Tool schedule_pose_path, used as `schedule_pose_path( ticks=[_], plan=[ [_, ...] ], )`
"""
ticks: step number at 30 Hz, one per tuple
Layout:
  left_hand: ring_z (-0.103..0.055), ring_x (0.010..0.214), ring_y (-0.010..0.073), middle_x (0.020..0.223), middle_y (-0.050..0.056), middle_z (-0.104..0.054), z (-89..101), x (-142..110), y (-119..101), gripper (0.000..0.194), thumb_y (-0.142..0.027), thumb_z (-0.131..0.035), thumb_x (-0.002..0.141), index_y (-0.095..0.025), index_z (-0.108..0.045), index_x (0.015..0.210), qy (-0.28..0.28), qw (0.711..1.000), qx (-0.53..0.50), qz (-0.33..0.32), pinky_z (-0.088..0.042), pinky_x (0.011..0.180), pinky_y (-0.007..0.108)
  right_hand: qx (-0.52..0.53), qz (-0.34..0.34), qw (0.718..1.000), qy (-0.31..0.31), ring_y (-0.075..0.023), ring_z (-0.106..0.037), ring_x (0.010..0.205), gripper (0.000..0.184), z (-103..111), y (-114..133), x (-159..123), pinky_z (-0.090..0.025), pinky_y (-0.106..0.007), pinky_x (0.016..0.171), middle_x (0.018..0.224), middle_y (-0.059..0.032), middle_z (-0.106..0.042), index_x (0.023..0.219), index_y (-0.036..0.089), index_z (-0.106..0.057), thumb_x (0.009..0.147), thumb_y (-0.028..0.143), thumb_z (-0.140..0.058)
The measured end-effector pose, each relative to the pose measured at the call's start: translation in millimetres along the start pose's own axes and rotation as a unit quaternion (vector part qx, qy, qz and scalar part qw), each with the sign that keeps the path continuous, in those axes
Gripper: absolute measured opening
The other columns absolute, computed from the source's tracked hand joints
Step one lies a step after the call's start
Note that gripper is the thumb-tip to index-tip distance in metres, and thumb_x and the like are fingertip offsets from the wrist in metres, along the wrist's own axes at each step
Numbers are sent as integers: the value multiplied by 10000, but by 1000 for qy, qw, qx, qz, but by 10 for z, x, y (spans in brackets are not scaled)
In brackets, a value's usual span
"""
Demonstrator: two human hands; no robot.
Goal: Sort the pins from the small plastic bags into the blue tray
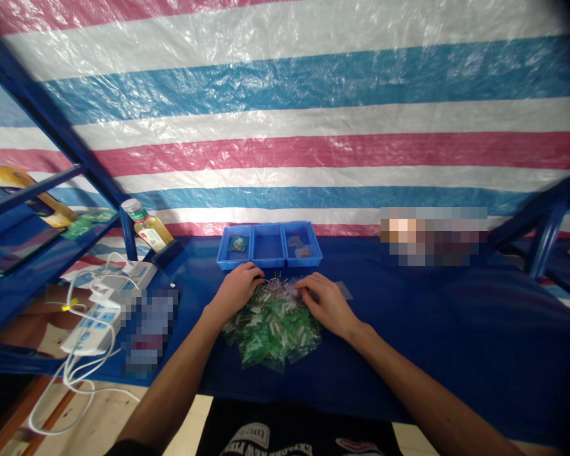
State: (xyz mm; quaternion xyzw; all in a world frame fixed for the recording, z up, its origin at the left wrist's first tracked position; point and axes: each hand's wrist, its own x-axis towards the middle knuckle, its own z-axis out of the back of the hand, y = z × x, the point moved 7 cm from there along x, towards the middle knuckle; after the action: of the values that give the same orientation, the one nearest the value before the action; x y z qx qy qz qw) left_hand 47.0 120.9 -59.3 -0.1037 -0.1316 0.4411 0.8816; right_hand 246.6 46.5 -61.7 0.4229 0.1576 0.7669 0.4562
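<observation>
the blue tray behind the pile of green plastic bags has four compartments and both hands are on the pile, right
Not quite: the blue tray has three compartments, not four, as the head view shows. The rest stands: it sits behind the pile of green plastic bags, and the left hand and right hand are both on the pile.

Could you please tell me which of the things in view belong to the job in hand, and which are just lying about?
Job in hand:
left hand
right hand
pile of small green-printed plastic bags
blue three-compartment tray

Just lying about:
white power strip
bottle of yellow drink
striped tarpaulin
</observation>
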Motion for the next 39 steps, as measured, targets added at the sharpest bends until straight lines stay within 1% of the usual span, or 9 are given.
schedule_pose_path(
  ticks=[7, 14, 19, 23, 32, 35, 39],
  plan=[
    [-648, 1062, 227, 1096, 73, -691, 16, -7, -25, 182, -229, -559, 994, -206, -720, 1074, -7, 1000, -11, -13, -507, 974, 327, 3, 3, 1000, 2, -234, -658, 881, 231, -4, 4, 0, -536, -397, 826, 920, -45, -736, 970, 234, -697, 946, 83, -523],
    [-664, 962, 201, 1126, 75, -686, 84, -7, -57, 192, -205, -583, 964, -202, -714, 1104, -23, 999, -38, -12, -535, 888, 305, -1, 2, 1000, -2, -228, -654, 882, 236, 16, 10, 4, -531, -382, 827, 917, -41, -735, 962, 230, -698, 940, 62, -534],
    [-659, 940, 194, 1114, 71, -676, 132, -11, -95, 224, -154, -600, 931, -199, -701, 1127, -53, 996, -61, -34, -545, 858, 306, 4, 7, 1000, 0, -227, -648, 864, 232, 17, 12, 4, -527, -377, 817, 902, -43, -728, 961, 224, -695, 938, 68, -525],
    [-654, 931, 188, 1079, 68, -673, 160, -8, -111, 257, -107, -579, 921, -202, -693, 1131, -80, 992, -85, -52, -546, 845, 304, 3, 6, 1000, -1, -225, -648, 868, 244, 21, 13, 2, -521, -376, 822, 908, -38, -726, 964, 224, -694, 929, 49, -527],
    [-631, 834, 157, 1009, 59, -691, 185, -1, -128, 179, -131, -579, 957, -193, -706, 1067, -106, 983, -134, -72, -524, 783, 287, 5, 10, 1000, -10, -230, -636, 868, 263, 28, -17, -5, -517, -379, 808, 915, -36, -724, 984, 227, -695, 911, 27, -541],
    [-609, 775, 136, 985, 56, -687, 252, -19, -177, 145, -157, -595, 965, -189, -712, 1044, -125, 976, -161, -76, -514, 738, 268, 10, 17, 999, -29, -237, -638, 881, 258, 74, 4, 1, -520, -386, 806, 926, -43, -729, 985, 228, -692, 914, 34, -537],
    [-605, 760, 128, 951, 60, -686, 394, -71, -316, 114, -194, -601, 981, -178, -712, 1005, -169, 959, -202, -108, -499, 681, 242, 12, 25, 998, -51, -242, -646, 886, 256, 133, 40, 4, -527, -386, 796, 927, -48, -730, 987, 234, -689, 925, 44, -529]
  ],
)
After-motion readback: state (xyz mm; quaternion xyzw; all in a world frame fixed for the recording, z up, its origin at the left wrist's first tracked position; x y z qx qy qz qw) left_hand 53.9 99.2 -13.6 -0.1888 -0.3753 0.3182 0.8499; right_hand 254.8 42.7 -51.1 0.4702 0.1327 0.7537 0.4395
